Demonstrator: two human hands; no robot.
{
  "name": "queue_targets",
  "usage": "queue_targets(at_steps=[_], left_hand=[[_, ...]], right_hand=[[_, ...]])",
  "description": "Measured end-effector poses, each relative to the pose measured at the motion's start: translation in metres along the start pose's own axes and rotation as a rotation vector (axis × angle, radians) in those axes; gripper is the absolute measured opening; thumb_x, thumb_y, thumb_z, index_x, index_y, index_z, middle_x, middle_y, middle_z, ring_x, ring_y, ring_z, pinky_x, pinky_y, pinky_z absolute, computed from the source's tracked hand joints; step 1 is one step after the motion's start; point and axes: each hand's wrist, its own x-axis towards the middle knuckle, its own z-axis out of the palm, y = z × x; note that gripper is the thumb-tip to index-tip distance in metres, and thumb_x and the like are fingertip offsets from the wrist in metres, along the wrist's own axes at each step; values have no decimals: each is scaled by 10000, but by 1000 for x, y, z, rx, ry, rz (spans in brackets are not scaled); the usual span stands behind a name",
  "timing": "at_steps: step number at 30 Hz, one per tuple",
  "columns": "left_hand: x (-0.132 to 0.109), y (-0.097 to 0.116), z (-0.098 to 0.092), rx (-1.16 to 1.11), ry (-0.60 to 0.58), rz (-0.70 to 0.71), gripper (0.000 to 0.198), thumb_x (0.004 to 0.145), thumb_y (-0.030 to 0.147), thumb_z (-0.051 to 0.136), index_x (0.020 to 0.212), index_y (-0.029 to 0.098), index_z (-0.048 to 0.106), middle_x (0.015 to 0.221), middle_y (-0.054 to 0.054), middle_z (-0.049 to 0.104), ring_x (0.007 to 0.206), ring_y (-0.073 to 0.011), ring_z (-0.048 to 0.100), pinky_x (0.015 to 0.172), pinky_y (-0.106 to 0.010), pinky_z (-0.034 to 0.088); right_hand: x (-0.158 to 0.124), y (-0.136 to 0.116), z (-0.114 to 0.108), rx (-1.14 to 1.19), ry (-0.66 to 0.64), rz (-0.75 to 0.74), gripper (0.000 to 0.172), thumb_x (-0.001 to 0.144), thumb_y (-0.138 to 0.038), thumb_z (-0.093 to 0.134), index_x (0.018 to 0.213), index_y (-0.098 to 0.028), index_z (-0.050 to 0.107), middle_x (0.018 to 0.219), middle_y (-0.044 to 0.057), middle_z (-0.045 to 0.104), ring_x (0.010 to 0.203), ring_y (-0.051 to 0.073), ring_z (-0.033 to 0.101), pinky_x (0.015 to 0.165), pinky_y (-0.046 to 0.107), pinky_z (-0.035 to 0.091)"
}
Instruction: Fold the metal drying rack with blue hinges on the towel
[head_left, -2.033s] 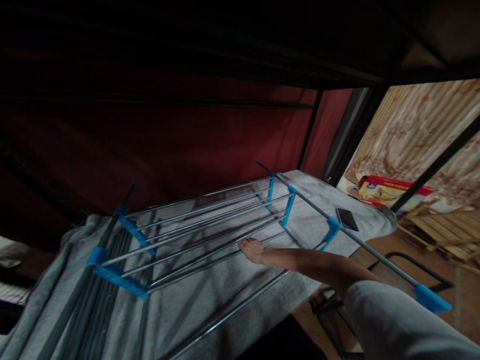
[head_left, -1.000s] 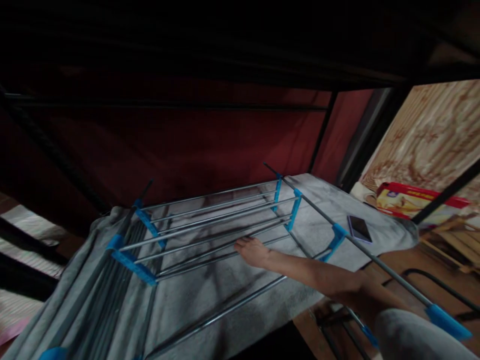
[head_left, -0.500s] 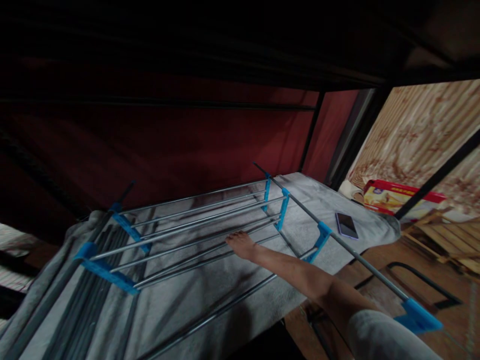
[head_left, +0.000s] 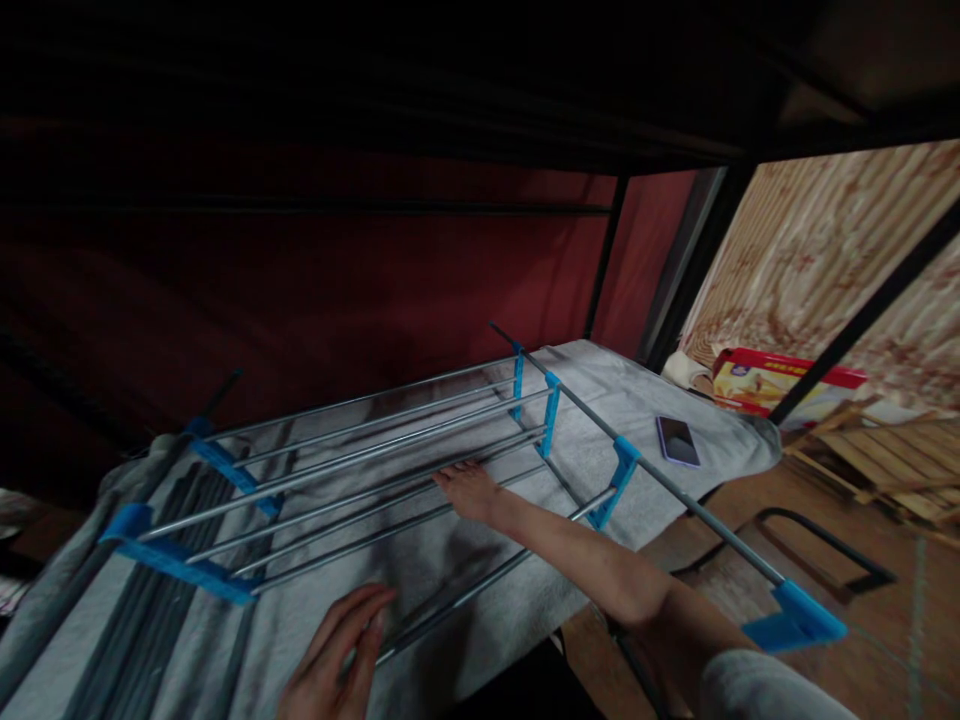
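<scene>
Dim red fabric walling (head_left: 360, 290) is closing off the back of the head view, under a dark overhead frame, while a grey towel-like cloth (head_left: 450, 560) is lying spread over a low surface and hanging a little over its near edge. Resting flat on that cloth is a folding drying rack of thin silver metal rods with bright blue plastic joints (head_left: 360, 450), apparently laid down on its side so that its rods are running across the cloth from left to right, with one long rod (head_left: 697, 510) sticking out past the cloth's edge toward a blue end piece (head_left: 795, 615) over the brown floor. The right hand (head_left: 469, 490) is reaching in with the arm outstretched, fingers nearly straight and spread only slightly, palm pressing down on the cloth and fingertips touching one of the middle rods; it is gripping nothing. The left hand (head_left: 334, 655) is coming in at the bottom edge, open and relaxed with fingers together, hovering just beside the nearest rod; whether it is touching it is hard to tell. A small dark smartphone (head_left: 677, 441) is lying on the cloth's far right part, well apart from both hands, and a red and yellow cardboard box (head_left: 772, 385) is sitting beyond it against a patterned beige wall.
</scene>
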Motion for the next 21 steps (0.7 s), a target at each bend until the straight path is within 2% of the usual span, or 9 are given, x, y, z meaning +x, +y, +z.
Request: queue_targets(at_steps=[3,5,6,8,10,11,16,21], left_hand=[[26,-4,9,-2,63,-25,341,952,469,469,1038,243,711,1087,-46,719,1007,-194,700,895,-307,592],[46,-5,20,-11,83,-12,344,960,444,447,1042,227,701,1086,-67,705,1016,-212,684,911,-355,580],[57,-6,26,-12,81,1,340,964,420,437,1059,218,693,1095,-78,696,1031,-222,672,925,-381,571],[78,-6,41,0,48,34,326,967,358,421,1112,203,669,1124,-93,674,1073,-238,640,965,-427,543],[97,-4,58,34,-4,69,323,963,282,407,1167,194,642,1156,-101,653,1109,-248,609,1005,-458,511],[106,-2,66,61,-31,84,329,957,243,402,1189,190,630,1177,-105,641,1122,-251,597,1018,-463,499],[142,12,103,277,-208,117,399,940,130,405,1302,186,561,1350,-121,548,1230,-264,523,1072,-443,427],[171,29,131,353,-389,222,408,950,121,398,1341,167,506,1354,-136,539,1243,-261,516,1111,-441,363]], right_hand=[[-19,-1,-4,111,19,-70,367,901,-218,536,1254,-159,616,1357,137,600,1232,241,567,1044,391,450],[-35,6,-5,295,66,-51,317,890,-252,557,1178,-178,667,1320,111,634,1216,229,579,1038,356,447],[-44,12,-5,420,118,23,276,872,-255,574,1113,-196,696,1247,85,677,1160,217,611,1008,331,459],[-60,31,-6,668,271,265,181,822,-256,601,948,-219,725,1018,33,739,972,194,667,894,290,493],[-73,57,-8,810,429,524,149,800,-268,572,844,-214,704,822,8,715,800,182,657,772,277,500],[-79,71,-9,833,495,620,172,802,-276,538,848,-204,688,786,9,694,764,181,641,739,279,497],[-85,129,-13,867,733,901,396,748,-304,483,1108,-166,572,907,43,644,846,190,608,762,287,502],[-76,148,-15,914,795,965,457,683,-280,469,1122,-181,543,983,63,630,912,202,605,808,297,503]])
